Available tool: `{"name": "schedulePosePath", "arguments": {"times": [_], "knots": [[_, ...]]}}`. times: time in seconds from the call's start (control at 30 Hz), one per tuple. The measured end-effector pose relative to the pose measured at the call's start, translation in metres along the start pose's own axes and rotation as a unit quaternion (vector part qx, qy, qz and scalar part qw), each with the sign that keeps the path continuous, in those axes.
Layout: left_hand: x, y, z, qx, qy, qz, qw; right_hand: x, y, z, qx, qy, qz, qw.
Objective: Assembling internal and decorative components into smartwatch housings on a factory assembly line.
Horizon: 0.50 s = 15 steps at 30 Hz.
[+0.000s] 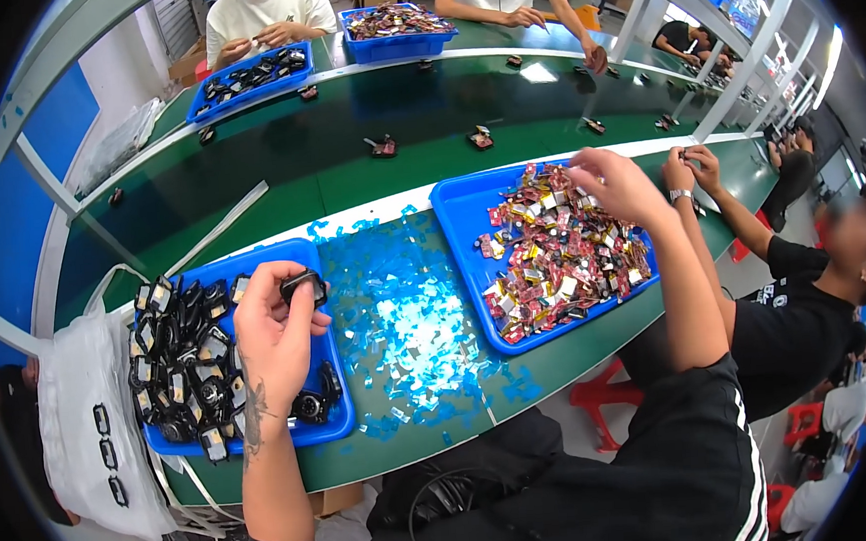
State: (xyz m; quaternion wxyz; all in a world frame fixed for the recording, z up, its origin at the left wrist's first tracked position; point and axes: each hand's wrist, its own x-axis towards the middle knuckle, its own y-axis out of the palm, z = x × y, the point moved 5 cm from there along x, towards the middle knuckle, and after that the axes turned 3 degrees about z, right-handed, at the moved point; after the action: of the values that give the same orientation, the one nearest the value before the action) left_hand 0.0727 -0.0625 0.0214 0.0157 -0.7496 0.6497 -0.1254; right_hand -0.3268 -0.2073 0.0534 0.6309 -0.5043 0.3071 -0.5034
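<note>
My left hand [276, 325] is closed around a small black plastic case [302, 287], gripped between thumb and fingers above the left blue tray [347, 415]. Many similar black cases [186, 360], some with pale inner faces, are heaped in that tray. Over the far right part of another blue tray [458, 231] is my right hand [618, 188]. Its fingers are bent and apart, with nothing visible in them. Beneath it lies a pile of small red circuit boards [561, 263] with silvery and yellow parts attached.
Scraps of blue film [417, 331] cover the green bench between the trays. Beyond a white rail runs a green conveyor [338, 172] carrying scattered assemblies [481, 137]. Co-workers sit opposite and at my right. A white bag [91, 430] hangs at the left; metal posts frame the bench.
</note>
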Motion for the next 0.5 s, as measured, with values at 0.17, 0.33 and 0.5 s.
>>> {"name": "schedulePosePath", "arguments": {"times": [0.17,0.33,0.5], "knots": [[-0.002,0.010,-0.004,-0.216,-0.073,0.057,0.972,-0.008,0.027,-0.042,0.001,0.075,0.146,0.986],[-0.005,0.021,0.000,-0.377,-0.116,0.103,0.913,-0.006,0.032,-0.004,0.077,-0.038,0.078,0.993],[-0.006,0.032,0.010,-0.383,-0.140,0.121,0.905,0.000,0.033,0.041,0.039,-0.054,0.135,0.989]]}}
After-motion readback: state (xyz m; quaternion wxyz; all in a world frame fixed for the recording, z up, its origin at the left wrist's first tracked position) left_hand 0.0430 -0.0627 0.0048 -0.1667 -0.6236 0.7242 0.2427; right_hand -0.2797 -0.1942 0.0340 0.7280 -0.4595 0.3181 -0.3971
